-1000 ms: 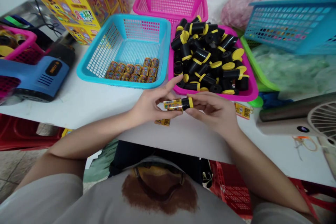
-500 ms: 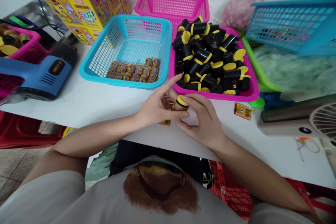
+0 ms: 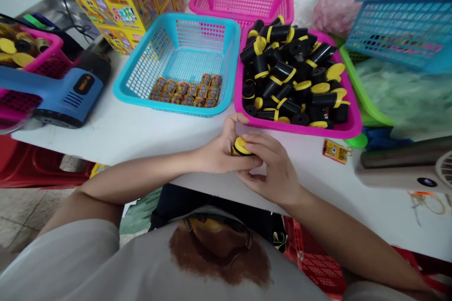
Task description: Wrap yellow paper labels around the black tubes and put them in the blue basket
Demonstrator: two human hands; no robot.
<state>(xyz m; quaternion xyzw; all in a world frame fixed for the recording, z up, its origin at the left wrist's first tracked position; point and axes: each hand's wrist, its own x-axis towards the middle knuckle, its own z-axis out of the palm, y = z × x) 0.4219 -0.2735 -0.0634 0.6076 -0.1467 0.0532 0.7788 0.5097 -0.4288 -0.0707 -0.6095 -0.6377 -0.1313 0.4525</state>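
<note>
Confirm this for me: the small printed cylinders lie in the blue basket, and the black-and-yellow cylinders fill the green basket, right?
Not quite: the head view shows the black-and-yellow cylinders filling the front pink basket, not the green basket. The small printed cylinders do lie in the blue basket.

The pink basket [image 3: 300,129] blocked the hands [image 3: 271,164] upward; the counter [image 3: 141,136] offered passage leftward, below the blue basket [image 3: 187,113].
</note>
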